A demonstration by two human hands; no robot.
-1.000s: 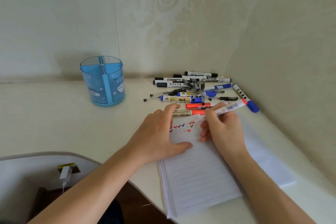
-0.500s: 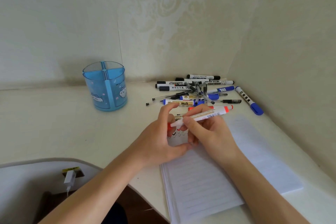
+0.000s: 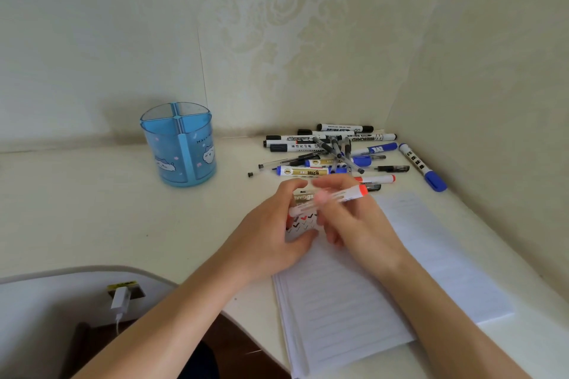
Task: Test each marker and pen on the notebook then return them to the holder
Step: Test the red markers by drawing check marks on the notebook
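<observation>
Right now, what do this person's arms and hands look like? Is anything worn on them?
Both forearms are bare; no sleeves come into view. The left hand and right hand wear no gloves, and no watch, bracelet or ring shows on the wrists or the visible fingers. Motion blur hides any nail detail.

white red-ended marker (image 3: 351, 194) tilted above lined notebook (image 3: 338, 301), blue holder (image 3: 181, 151) upright, pen pile (image 3: 332, 151) behind
</observation>
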